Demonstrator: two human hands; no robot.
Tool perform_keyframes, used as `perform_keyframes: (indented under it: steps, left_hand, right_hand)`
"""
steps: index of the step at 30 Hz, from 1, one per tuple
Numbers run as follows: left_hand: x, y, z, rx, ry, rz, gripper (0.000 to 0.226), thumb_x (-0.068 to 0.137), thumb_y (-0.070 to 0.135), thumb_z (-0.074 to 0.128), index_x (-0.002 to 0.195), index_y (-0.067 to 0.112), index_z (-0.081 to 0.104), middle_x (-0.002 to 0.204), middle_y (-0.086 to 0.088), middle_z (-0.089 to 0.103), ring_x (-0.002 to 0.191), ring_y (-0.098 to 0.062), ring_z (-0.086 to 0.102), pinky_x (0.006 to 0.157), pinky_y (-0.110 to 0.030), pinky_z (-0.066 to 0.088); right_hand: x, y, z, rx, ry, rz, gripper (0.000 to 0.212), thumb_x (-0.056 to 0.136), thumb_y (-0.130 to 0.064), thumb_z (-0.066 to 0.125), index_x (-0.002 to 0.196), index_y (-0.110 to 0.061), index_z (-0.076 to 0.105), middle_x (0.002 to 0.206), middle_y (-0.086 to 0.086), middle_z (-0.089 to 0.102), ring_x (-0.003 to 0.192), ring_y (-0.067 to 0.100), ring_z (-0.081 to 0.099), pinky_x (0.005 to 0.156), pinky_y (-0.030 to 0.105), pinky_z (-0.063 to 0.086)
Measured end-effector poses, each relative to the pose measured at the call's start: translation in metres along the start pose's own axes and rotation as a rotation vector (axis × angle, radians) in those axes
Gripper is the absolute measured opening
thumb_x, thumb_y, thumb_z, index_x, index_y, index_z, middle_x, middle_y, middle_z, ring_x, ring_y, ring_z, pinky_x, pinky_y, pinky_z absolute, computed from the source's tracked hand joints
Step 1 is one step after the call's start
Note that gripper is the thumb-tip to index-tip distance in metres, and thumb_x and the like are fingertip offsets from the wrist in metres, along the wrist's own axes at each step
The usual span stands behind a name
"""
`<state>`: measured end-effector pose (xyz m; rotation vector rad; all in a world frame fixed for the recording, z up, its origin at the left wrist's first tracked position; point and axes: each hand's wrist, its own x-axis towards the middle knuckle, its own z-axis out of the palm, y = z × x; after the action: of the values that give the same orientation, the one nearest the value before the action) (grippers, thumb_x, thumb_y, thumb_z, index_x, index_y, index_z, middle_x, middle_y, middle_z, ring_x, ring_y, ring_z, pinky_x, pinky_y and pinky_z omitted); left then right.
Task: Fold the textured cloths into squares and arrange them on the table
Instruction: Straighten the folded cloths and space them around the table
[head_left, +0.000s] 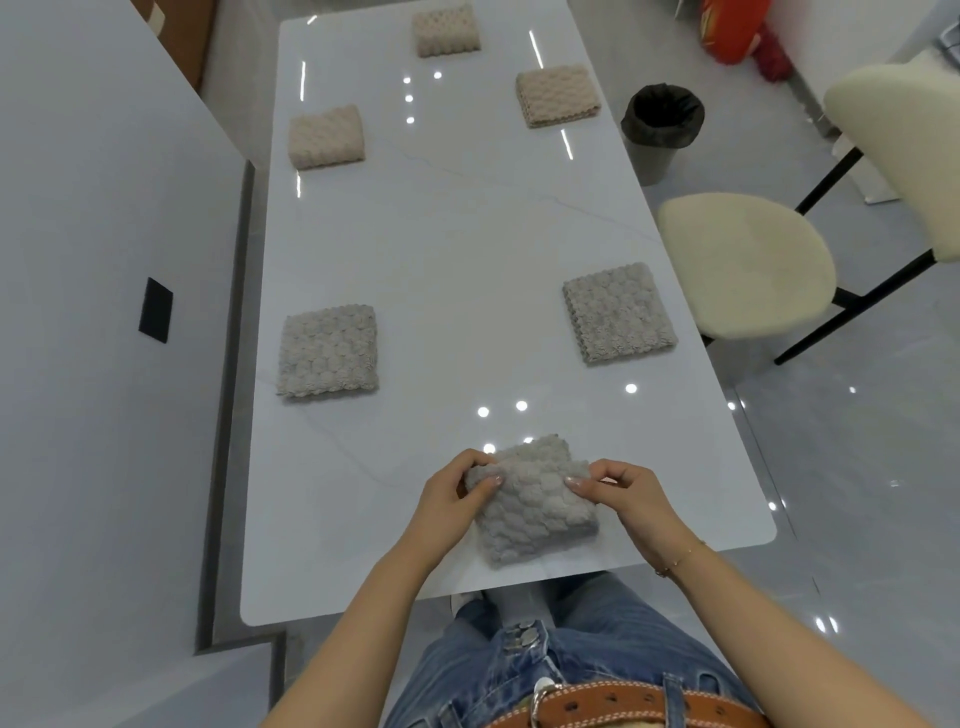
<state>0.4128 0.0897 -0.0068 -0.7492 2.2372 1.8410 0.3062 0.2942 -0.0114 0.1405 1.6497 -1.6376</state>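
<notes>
A grey bubble-textured cloth (530, 501) lies folded near the front edge of the white table (457, 228). My left hand (457, 491) pinches its left upper corner and my right hand (621, 491) pinches its right upper corner. Two grey folded squares lie further up, one at the left (328, 351) and one at the right (618, 312). Three beige folded squares lie at the far end: left (326, 136), right (557, 94) and top middle (447, 29).
A cream chair (748, 265) stands against the table's right side, with a second chair back (904, 150) behind it. A dark-lined bin (662, 130) is on the floor at the right. A white wall (104, 260) runs along the left.
</notes>
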Motion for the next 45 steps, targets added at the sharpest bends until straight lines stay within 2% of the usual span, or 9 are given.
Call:
perform_keyframes:
  steps: [3, 5, 10, 13, 16, 19, 24, 37, 45]
  left_hand:
    - [0.0, 0.0, 0.0, -0.044, -0.054, -0.048, 0.008, 0.095, 0.021, 0.057, 0.094, 0.027, 0.062, 0.09, 0.007, 0.062, 0.078, -0.003, 0.057, 0.07, -0.019, 0.048]
    - [0.002, 0.001, 0.001, -0.097, -0.057, -0.085, 0.009, 0.095, 0.018, 0.055, 0.099, 0.024, 0.061, 0.097, 0.008, 0.062, 0.082, 0.004, 0.059, 0.069, -0.012, 0.047]
    - [0.008, -0.007, 0.012, -0.282, 0.062, -0.234, 0.028, 0.093, 0.024, 0.059, 0.12, 0.024, 0.052, 0.112, -0.002, 0.064, 0.101, -0.015, 0.063, 0.07, -0.015, 0.053]
    - [0.015, -0.021, 0.023, -0.299, 0.163, -0.332, 0.032, 0.091, 0.023, 0.063, 0.119, 0.021, 0.049, 0.114, -0.005, 0.063, 0.102, -0.018, 0.063, 0.077, -0.023, 0.054]
    - [0.02, -0.035, 0.031, -0.201, 0.232, -0.403, 0.039, 0.088, 0.022, 0.066, 0.123, 0.016, 0.048, 0.108, -0.009, 0.063, 0.099, -0.021, 0.063, 0.086, -0.034, 0.054]
    - [0.019, -0.039, 0.039, -0.16, 0.307, -0.415, 0.035, 0.088, 0.018, 0.066, 0.118, 0.014, 0.05, 0.099, -0.006, 0.065, 0.092, -0.018, 0.063, 0.081, -0.029, 0.053]
    - [0.014, -0.041, 0.047, -0.179, 0.36, -0.423, 0.026, 0.085, 0.014, 0.068, 0.104, 0.016, 0.05, 0.094, -0.005, 0.065, 0.09, -0.018, 0.063, 0.077, -0.026, 0.053]
    - [-0.006, -0.048, 0.063, -0.323, 0.453, -0.511, 0.027, 0.086, 0.013, 0.067, 0.108, 0.013, 0.051, 0.097, -0.006, 0.062, 0.09, -0.017, 0.06, 0.079, -0.028, 0.052]
    - [-0.008, -0.051, 0.056, -0.259, 0.434, -0.514, 0.031, 0.085, 0.022, 0.07, 0.107, 0.012, 0.05, 0.097, -0.004, 0.06, 0.091, -0.016, 0.058, 0.084, -0.028, 0.048]
  right_hand:
    - [0.0, 0.003, -0.001, 0.004, -0.036, 0.022, 0.021, 0.075, -0.001, 0.075, 0.065, -0.005, 0.057, 0.079, 0.005, 0.069, 0.082, 0.014, 0.068, 0.071, 0.016, 0.05]
    - [0.0, 0.003, -0.001, -0.007, -0.036, 0.035, 0.017, 0.075, -0.003, 0.075, 0.066, -0.004, 0.06, 0.074, 0.005, 0.068, 0.076, 0.012, 0.066, 0.069, 0.015, 0.049]
    - [0.02, 0.004, 0.0, -0.007, 0.059, 0.04, 0.012, 0.076, -0.008, 0.076, 0.081, 0.0, 0.068, 0.083, 0.007, 0.071, 0.079, 0.011, 0.067, 0.069, 0.015, 0.051]
    - [0.045, 0.005, 0.002, -0.11, 0.083, 0.054, 0.025, 0.077, -0.009, 0.076, 0.095, 0.004, 0.068, 0.09, 0.01, 0.069, 0.082, 0.014, 0.064, 0.071, 0.016, 0.051]
    - [0.067, 0.009, 0.002, -0.23, 0.107, 0.065, 0.019, 0.078, -0.007, 0.075, 0.095, -0.001, 0.066, 0.091, 0.009, 0.064, 0.086, 0.019, 0.061, 0.076, 0.022, 0.052]
    - [0.077, 0.008, 0.003, -0.296, 0.113, 0.064, 0.015, 0.079, -0.005, 0.074, 0.088, -0.01, 0.063, 0.084, 0.003, 0.061, 0.082, 0.017, 0.058, 0.074, 0.019, 0.05]
    - [0.076, 0.011, 0.0, -0.296, 0.086, 0.037, 0.028, 0.079, -0.01, 0.075, 0.104, -0.011, 0.063, 0.093, 0.007, 0.064, 0.087, 0.018, 0.062, 0.076, 0.021, 0.052]
    - [0.073, 0.017, 0.012, -0.281, 0.07, 0.008, 0.028, 0.08, -0.008, 0.073, 0.106, -0.008, 0.063, 0.094, 0.015, 0.068, 0.09, 0.023, 0.065, 0.089, 0.033, 0.054]
    - [0.039, 0.018, 0.006, -0.409, 0.238, -0.045, 0.024, 0.088, -0.024, 0.065, 0.11, -0.019, 0.056, 0.097, -0.008, 0.057, 0.083, 0.005, 0.053, 0.072, 0.014, 0.042]
